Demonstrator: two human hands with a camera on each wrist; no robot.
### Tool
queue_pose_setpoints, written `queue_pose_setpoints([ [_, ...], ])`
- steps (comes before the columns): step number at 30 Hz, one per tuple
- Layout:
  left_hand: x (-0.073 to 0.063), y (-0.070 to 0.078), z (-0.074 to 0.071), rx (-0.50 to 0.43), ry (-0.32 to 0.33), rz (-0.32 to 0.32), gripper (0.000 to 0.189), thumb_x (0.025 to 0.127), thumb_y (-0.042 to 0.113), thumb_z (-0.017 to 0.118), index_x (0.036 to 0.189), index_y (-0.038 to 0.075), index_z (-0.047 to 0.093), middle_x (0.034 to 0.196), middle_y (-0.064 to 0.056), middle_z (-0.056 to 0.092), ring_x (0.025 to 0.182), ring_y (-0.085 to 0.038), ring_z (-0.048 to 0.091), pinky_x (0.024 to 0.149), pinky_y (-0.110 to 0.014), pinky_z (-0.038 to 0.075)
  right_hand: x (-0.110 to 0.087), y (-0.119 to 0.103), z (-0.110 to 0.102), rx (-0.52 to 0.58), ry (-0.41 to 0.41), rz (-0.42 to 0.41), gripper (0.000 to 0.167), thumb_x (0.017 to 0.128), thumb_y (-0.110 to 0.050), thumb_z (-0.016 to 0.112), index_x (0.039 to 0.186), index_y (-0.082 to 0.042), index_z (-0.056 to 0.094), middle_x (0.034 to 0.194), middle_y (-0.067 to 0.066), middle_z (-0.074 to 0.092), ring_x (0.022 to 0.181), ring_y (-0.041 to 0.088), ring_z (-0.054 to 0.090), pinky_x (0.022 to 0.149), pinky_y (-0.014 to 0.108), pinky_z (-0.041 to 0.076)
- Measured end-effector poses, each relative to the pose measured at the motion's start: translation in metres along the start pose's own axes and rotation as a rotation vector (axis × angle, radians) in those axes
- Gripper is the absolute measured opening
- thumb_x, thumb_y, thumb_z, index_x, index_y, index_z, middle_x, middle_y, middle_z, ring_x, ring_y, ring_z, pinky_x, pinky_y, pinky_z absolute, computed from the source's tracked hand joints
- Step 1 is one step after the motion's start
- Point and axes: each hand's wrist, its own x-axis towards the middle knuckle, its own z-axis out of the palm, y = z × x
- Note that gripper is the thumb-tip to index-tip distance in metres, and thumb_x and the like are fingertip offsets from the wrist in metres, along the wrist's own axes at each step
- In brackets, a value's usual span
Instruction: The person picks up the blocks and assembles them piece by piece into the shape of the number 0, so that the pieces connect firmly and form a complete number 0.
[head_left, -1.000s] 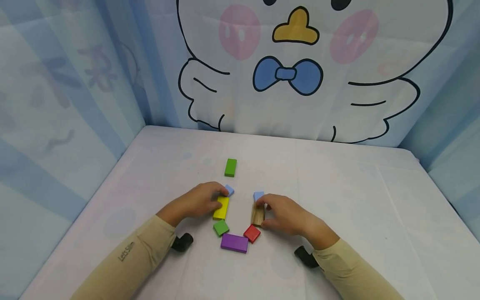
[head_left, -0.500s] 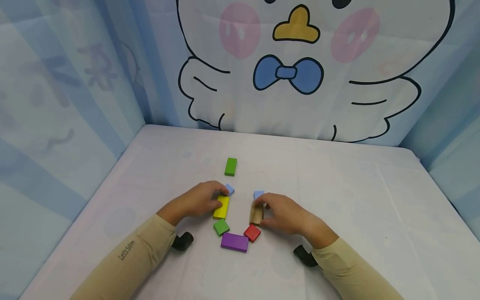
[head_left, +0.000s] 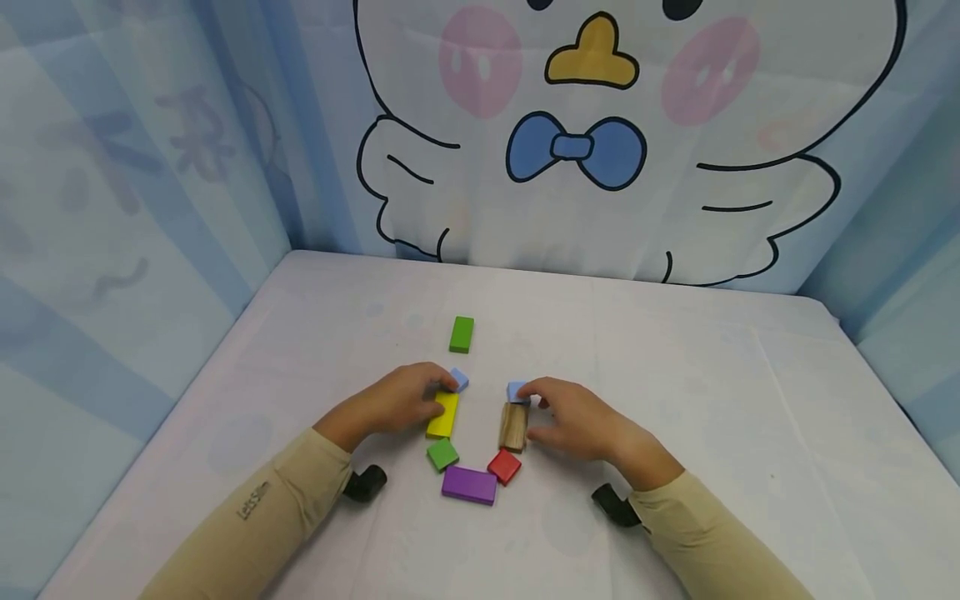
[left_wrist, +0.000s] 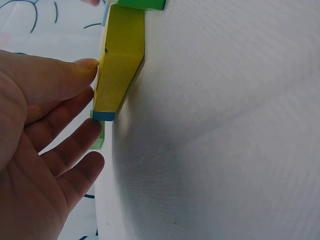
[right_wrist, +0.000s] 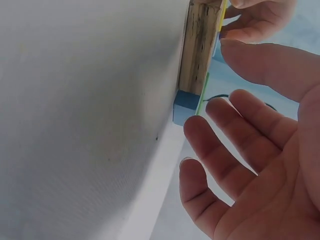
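In the head view my left hand point(head_left: 399, 399) reaches over the left side of a ring of blocks. Its thumb rests against the yellow block point(head_left: 443, 415), and its fingertips touch the small light blue block point(head_left: 460, 380) beyond. My right hand point(head_left: 581, 419) is at the ring's right side, fingers relaxed. Its fingertips are at another light blue block point(head_left: 517, 392), while the thumb lies beside the natural wood block point(head_left: 513, 427). In the right wrist view that blue block point(right_wrist: 185, 107) sits against the end of the wood block point(right_wrist: 198, 47).
A small green block point(head_left: 442, 455), a purple block point(head_left: 468, 485) and a red block point(head_left: 504, 467) form the ring's near end. Farther back lies a longer green block point(head_left: 461, 335) on the white-covered table point(head_left: 675, 375). Printed cloth point(head_left: 480, 208) hangs behind and at both sides.
My right hand has left the wood block and moved slightly away, up to the right light blue block. The wood block shifted slightly left earlier. My left hand has stayed in place.
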Motion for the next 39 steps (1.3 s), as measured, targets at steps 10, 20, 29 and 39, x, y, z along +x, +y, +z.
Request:
queue_pose_setpoints([
  [10, -0.0007, 0.0004, 0.0008, -0.006, 0.001, -0.008, 0.033, 0.095, 0.007, 0.069, 0.128, 0.008, 0.064, 0.134, -0.007, 0.059, 0.130, -0.026, 0.049, 0.113, -0.045, 0.036, 0.0019, 0.0023, 0.0047, -0.013, 0.003, -0.031, 0.042, 0.089, -0.012, 0.073, 0.127, 0.001, 0.060, 0.124, 0.012, 0.063, 0.116, 0.030, 0.059, 0.101, 0.048, 0.047],
  [20, -0.0013, 0.0011, -0.0002, -0.001, 0.001, -0.004, 0.033, 0.095, 0.008, 0.069, 0.128, 0.007, 0.064, 0.135, -0.008, 0.058, 0.131, -0.027, 0.049, 0.113, -0.045, 0.036, 0.0039, 0.0028, 0.0052, -0.002, 0.012, -0.044, 0.041, 0.089, -0.011, 0.072, 0.127, 0.001, 0.060, 0.125, 0.012, 0.063, 0.118, 0.030, 0.059, 0.103, 0.048, 0.045],
  [29, -0.0004, 0.0001, 0.0000, -0.001, 0.008, 0.011, 0.032, 0.095, 0.006, 0.068, 0.127, 0.006, 0.064, 0.133, -0.008, 0.059, 0.130, -0.027, 0.049, 0.112, -0.045, 0.036, 0.0054, 0.0023, 0.0037, 0.003, 0.005, -0.032, 0.040, 0.091, -0.009, 0.070, 0.128, 0.002, 0.060, 0.128, 0.014, 0.062, 0.124, 0.032, 0.056, 0.106, 0.049, 0.043],
  [39, -0.0006, -0.0002, 0.0003, 0.002, 0.009, 0.007, 0.032, 0.095, 0.007, 0.068, 0.127, 0.007, 0.064, 0.134, -0.008, 0.059, 0.129, -0.027, 0.050, 0.112, -0.045, 0.037, 0.0060, 0.0059, 0.0045, -0.012, 0.017, -0.040, 0.039, 0.094, -0.008, 0.065, 0.130, 0.003, 0.058, 0.130, 0.015, 0.062, 0.126, 0.033, 0.055, 0.106, 0.050, 0.042],
])
